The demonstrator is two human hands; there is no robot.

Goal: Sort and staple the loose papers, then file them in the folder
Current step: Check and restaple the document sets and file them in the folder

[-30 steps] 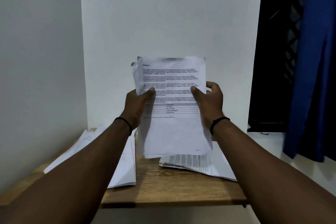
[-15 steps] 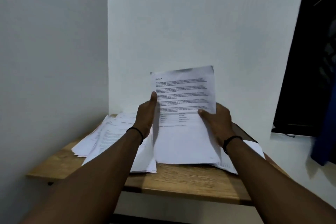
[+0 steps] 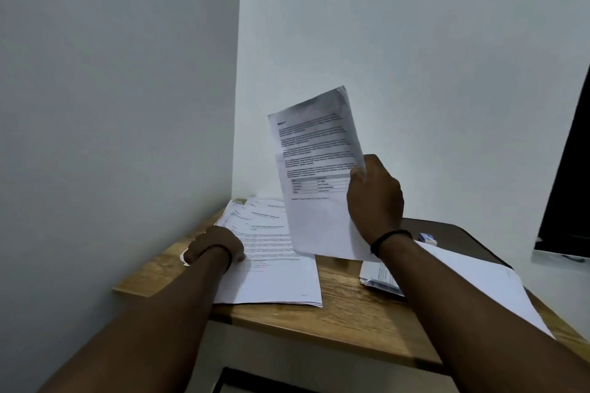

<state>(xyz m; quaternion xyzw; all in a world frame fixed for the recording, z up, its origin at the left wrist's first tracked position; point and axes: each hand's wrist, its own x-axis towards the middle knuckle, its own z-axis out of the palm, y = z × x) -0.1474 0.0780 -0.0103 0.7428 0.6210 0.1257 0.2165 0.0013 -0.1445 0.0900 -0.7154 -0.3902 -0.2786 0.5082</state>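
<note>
Printed sheet (image 3: 314, 169) with paragraphs and a small table, held upright and tilted above the worktop (image 3: 344, 306), pinched at its right edge by right hand (image 3: 375, 198), thumb on the front, fingers behind; seemingly more than one sheet in that grip, count unclear

Left hand (image 3: 214, 246) lying on the fanned stack of printed papers (image 3: 271, 252) at the worktop's left rear corner, back of the hand to the camera, grip impossible to tell

Further papers (image 3: 469, 277) spread on the right side, partly under the right forearm, a dark folder (image 3: 459, 233) beneath them

Small blue-and-white box (image 3: 427, 238) on the dark surface, near the right wrist

Black band (image 3: 388, 238) on the right wrist, another on the left

Pale walls meeting in the corner behind
</note>
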